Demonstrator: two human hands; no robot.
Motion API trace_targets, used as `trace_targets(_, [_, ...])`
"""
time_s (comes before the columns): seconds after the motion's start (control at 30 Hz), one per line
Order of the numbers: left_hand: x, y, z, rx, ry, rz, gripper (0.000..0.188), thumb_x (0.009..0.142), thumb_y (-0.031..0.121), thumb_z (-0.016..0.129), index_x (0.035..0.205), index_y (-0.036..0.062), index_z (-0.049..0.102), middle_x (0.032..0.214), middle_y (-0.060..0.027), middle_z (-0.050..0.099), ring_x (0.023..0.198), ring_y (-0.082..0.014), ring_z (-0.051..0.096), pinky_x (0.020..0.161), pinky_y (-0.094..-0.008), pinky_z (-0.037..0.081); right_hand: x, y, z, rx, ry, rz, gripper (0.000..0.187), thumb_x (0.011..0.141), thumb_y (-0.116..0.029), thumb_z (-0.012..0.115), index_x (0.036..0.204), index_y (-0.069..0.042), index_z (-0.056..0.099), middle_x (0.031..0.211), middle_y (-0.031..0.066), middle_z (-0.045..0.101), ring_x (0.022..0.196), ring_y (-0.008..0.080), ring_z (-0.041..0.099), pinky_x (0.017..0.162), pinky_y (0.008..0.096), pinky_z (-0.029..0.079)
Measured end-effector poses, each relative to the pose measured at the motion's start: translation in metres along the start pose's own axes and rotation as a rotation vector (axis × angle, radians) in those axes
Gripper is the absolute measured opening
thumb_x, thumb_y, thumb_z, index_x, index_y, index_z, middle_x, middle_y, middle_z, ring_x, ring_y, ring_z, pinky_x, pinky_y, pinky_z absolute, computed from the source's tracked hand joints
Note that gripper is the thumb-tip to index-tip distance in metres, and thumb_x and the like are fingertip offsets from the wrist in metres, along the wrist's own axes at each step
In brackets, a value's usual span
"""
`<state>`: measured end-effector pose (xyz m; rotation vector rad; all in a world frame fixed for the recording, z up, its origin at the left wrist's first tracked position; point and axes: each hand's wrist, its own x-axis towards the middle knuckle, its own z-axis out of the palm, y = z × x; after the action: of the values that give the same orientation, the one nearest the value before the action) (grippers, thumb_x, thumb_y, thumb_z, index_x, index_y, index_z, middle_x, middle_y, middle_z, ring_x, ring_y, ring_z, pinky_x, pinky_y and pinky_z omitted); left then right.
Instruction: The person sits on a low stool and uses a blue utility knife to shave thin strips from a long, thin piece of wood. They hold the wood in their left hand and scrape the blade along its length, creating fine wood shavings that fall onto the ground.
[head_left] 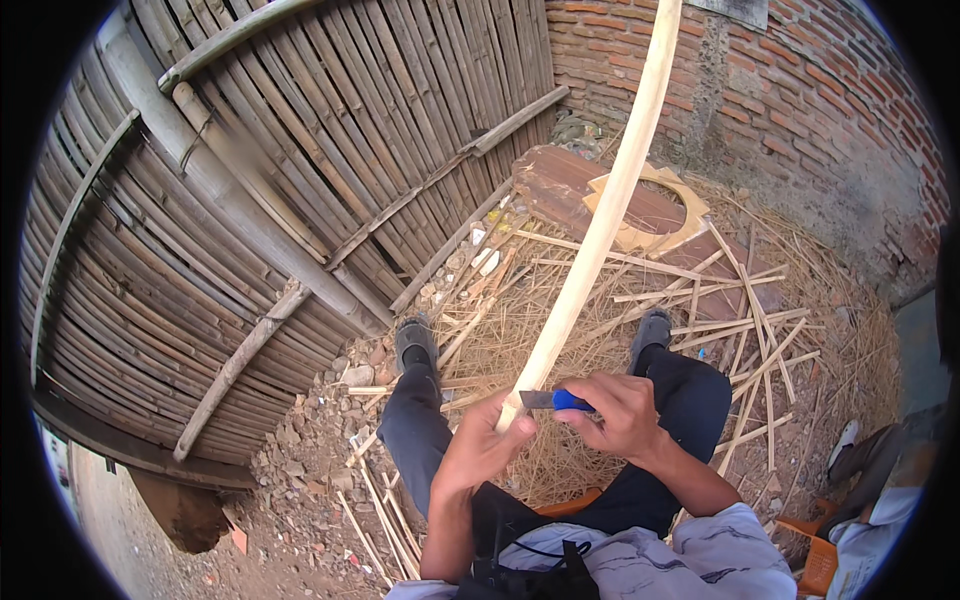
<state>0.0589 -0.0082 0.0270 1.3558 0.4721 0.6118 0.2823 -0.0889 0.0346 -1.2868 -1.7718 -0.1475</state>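
Note:
A long, pale, peeled pole (606, 220), maybe bamboo or wood, slants up and away from me past the top of the view. Near its lower end my left hand (480, 440) is wrapped around it, thumb along the side. My right hand (618, 412) grips the blue handle of a knife (572, 400). The knife's short dark blade lies across the pole just above my left thumb, touching or almost touching it. Part of the handle is hidden inside my right fingers.
Shavings and thin split strips (760, 345) litter the ground between and beyond my feet. A brown board (560, 185) and a cardboard piece with a round hole (690, 225) lie ahead. A bamboo fence (400, 130) stands left, a brick wall (800, 110) right. Another person's leg (865, 455) shows at right.

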Motion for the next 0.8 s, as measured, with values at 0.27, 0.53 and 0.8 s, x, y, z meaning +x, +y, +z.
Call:
trace_targets(0.27, [0.002,0.005,0.013,0.207,0.064,0.092,0.051,0.105,0.057,0.070,0.102,0.0068,0.062,0.082,0.0053,0.054,0.074,-0.0048,0.047,0.063,-0.0258,0.041,0.006,-0.005,0.003,0.012,-0.016,-0.027,0.031,0.092,-0.032,0.085,0.110,-0.008,0.076,0.080,0.0050,0.071,0.062,0.0231,0.071,0.053,0.0364,0.054])
trace_targets(0.53, [0.003,0.001,0.021,0.327,0.168,0.075,0.042,0.103,0.036,0.080,0.119,-0.0027,0.073,0.087,-0.0051,0.068,0.078,-0.0134,0.055,0.070,-0.0349,0.049,0.008,-0.010,0.003,-0.019,-0.063,-0.035,0.033,0.087,-0.027,0.087,0.112,-0.008,0.077,0.078,0.0051,0.070,0.062,0.0242,0.072,0.053,0.0372,0.055])
trace_targets(0.8, [0.000,0.006,0.023,0.446,0.182,-0.088,0.046,0.106,0.040,0.074,0.120,-0.0040,0.072,0.084,-0.0145,0.067,0.076,-0.0189,0.058,0.070,-0.0389,0.050,0.009,-0.005,0.001,-0.056,-0.075,-0.049,0.031,0.086,-0.027,0.087,0.109,-0.009,0.078,0.076,0.0046,0.069,0.061,0.0231,0.071,0.053,0.0359,0.054])
